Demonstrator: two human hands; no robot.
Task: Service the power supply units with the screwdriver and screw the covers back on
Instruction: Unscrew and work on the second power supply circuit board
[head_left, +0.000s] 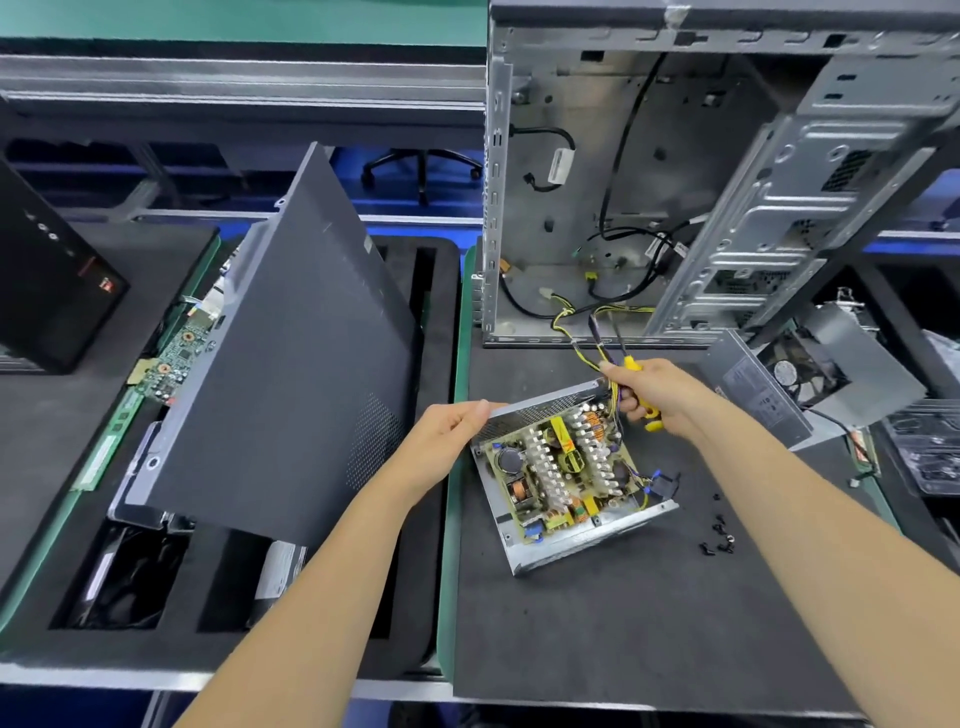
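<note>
An opened power supply unit (561, 478) lies on the dark foam mat, its circuit board with heat sinks and coils exposed. My left hand (452, 431) grips the perforated metal wall at its far left corner. My right hand (654, 389) holds a yellow-handled screwdriver (647, 413) together with the unit's yellow and black cable bundle (587, 338), at the far right corner. The grey cover (753, 389) lies to the right, behind my right wrist. Several small black screws (719, 535) are scattered on the mat to the right of the unit.
An open computer case (675, 182) stands upright behind the unit, cables trailing out. A dark side panel (291, 353) leans over a circuit board (176, 353) on the left foam tray. Another power supply with a fan (810, 369) sits at the right.
</note>
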